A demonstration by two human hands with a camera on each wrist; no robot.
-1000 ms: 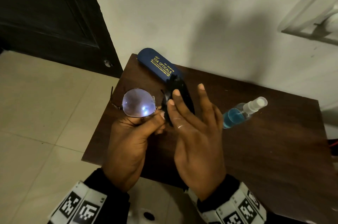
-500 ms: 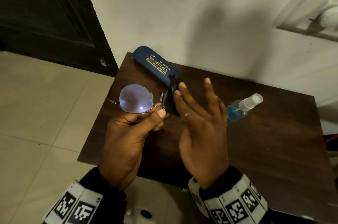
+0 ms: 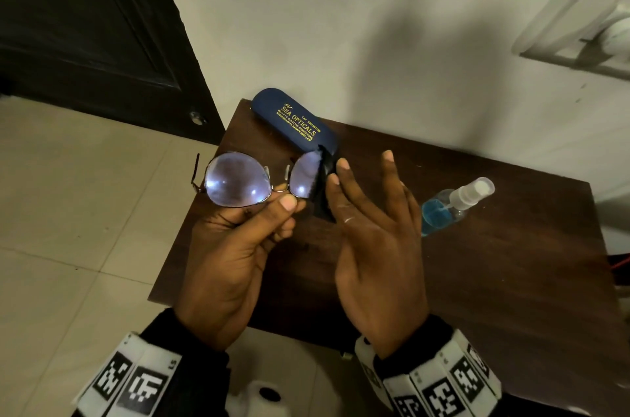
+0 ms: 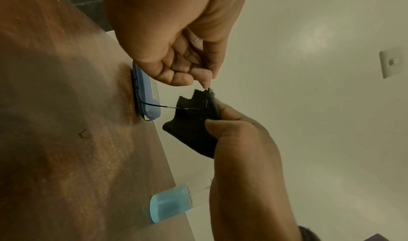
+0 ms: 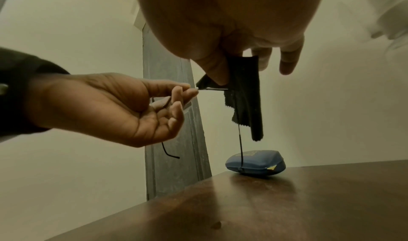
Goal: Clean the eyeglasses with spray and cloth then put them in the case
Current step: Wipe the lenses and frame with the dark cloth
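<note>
My left hand (image 3: 286,212) pinches the thin-rimmed eyeglasses (image 3: 238,183) at the lower rim near the bridge and holds them above the table's left end. My right hand (image 3: 332,174) pinches a black cloth (image 3: 322,191) over the outer edge of the right lens, with its other fingers spread. The right wrist view shows the thumb (image 5: 218,73) pressing the cloth (image 5: 245,96) onto the frame, a temple arm (image 5: 240,148) hanging below. A shut blue case (image 3: 293,120) lies at the table's back left. The spray bottle (image 3: 453,205) of blue liquid lies on its side to the right.
The small dark wooden table (image 3: 494,297) stands against a pale wall. A dark door (image 3: 85,24) and tiled floor (image 3: 68,212) are on the left. Wrist views also show the case (image 4: 148,96) (image 5: 256,164) and the bottle (image 4: 167,204).
The cloth in my right hand has slid outward across the right lens, so most of that lens now shows. My left hand keeps its hold on the glasses.
</note>
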